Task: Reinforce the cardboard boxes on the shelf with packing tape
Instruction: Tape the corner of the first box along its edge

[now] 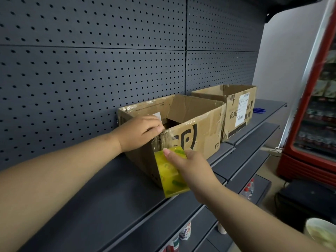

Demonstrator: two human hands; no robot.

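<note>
An open cardboard box (201, 131) with black print stands on the dark shelf (101, 200). My left hand (141, 132) rests on its near top corner, fingers curled over the worn, taped edge. My right hand (189, 168) grips a yellow-green roll of packing tape (169, 172) held against the box's near vertical corner, thumb on the roll's top. A second cardboard box (240, 108) with a white label stands farther right on the shelf.
Blue-handled scissors (259, 110) lie on the shelf beyond the second box. A dark pegboard (91, 60) backs the shelf. Lower shelves hold bottles (248, 190) and cans (185, 231). A red drinks fridge (316, 106) stands at the right.
</note>
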